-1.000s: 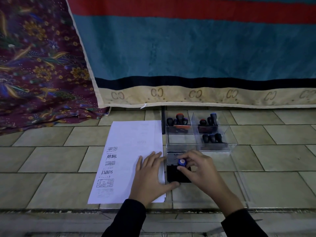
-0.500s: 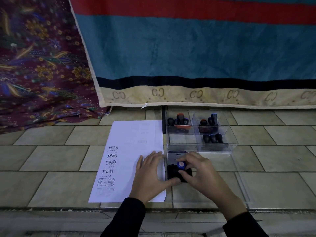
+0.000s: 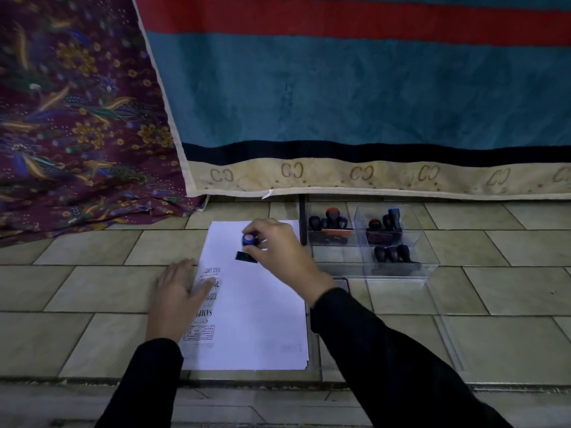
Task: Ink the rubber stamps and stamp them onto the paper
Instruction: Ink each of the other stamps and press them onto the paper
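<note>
A white sheet of paper (image 3: 259, 316) lies on the tiled floor, with several black stamped imprints down its left side. My right hand (image 3: 278, 251) grips a black rubber stamp with a blue cap (image 3: 248, 247) over the paper's upper part, just above the top imprint; its base is at or just above the sheet. My left hand (image 3: 176, 295) rests flat on the paper's left edge, fingers straight. The ink pad is almost hidden under my right forearm; only a corner (image 3: 341, 282) shows.
A clear plastic organiser (image 3: 398, 270) to the right of the paper holds several more black stamps (image 3: 330, 220) in its compartments. A clear lid (image 3: 448, 344) lies on the floor at the right. Patterned cloths hang behind, reaching the tiles.
My right hand has lifted the stamp off the ink pad and carried it left and away, over the paper. My left hand slid from the paper's right side to its left edge.
</note>
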Demonstrator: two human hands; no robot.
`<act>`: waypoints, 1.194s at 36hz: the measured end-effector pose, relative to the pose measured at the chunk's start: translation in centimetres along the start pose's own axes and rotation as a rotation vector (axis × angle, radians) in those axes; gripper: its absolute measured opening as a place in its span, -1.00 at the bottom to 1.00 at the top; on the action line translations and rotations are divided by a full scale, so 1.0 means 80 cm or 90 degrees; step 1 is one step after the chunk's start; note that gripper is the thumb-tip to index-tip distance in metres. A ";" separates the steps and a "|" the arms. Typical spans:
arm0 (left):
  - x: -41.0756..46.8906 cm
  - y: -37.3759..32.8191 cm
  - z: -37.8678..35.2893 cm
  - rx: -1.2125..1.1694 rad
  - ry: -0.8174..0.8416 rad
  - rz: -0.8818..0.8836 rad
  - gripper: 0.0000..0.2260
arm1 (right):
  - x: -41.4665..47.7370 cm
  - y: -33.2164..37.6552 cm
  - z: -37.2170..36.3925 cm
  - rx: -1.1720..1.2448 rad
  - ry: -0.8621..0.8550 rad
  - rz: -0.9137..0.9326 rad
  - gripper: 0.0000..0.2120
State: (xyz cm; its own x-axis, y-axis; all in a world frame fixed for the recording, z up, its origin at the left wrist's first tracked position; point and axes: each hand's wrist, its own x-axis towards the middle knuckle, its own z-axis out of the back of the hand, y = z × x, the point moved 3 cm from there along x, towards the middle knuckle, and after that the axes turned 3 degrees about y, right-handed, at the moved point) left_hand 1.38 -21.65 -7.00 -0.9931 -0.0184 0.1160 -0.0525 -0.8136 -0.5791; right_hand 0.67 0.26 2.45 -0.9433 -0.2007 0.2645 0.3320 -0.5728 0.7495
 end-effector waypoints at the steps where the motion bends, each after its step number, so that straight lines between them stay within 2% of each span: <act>1: 0.001 0.002 -0.001 0.033 0.016 -0.004 -0.44 | 0.010 0.002 -0.012 -0.013 0.017 -0.005 -0.82; 4: -0.002 0.007 -0.005 0.069 0.021 -0.002 -0.33 | 0.030 0.006 -0.044 -0.050 0.060 -0.009 -0.83; 9: -0.003 0.011 -0.009 0.088 -0.007 -0.020 -0.55 | 0.044 0.012 -0.077 -0.066 0.096 -0.006 -0.84; 13: -0.002 0.010 -0.007 0.081 -0.008 -0.017 -0.48 | 0.053 0.013 -0.088 -0.082 0.102 -0.005 -0.85; 20: -0.001 0.012 -0.007 0.077 -0.023 -0.009 -0.47 | 0.062 0.007 -0.100 -0.114 0.121 -0.011 -0.86; 25: -0.001 0.012 -0.008 0.074 -0.033 -0.012 -0.50 | 0.062 0.005 -0.108 -0.123 0.130 -0.013 -0.85; 29: 0.001 0.013 -0.009 0.082 -0.041 -0.013 -0.60 | 0.062 0.006 -0.113 -0.146 0.129 0.003 -0.85; 35: 0.002 0.015 -0.011 0.084 -0.045 -0.012 -0.60 | 0.060 0.004 -0.116 -0.161 0.127 0.016 -0.85; 40: 0.002 0.015 -0.011 0.093 -0.051 -0.016 -0.60 | 0.057 -0.003 -0.109 -0.081 0.099 -0.026 -0.85; 43: 0.003 0.015 -0.010 0.084 -0.055 -0.019 -0.61 | 0.050 -0.012 -0.083 0.051 -0.024 -0.078 -0.82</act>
State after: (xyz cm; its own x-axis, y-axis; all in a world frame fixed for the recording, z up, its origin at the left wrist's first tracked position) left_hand 1.03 -22.15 -8.35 -0.9781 -0.0384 0.2044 -0.0622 -0.8840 -0.4633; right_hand -3.45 -5.27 -1.27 -0.9764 -0.1032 0.1896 0.2154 -0.5252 0.8233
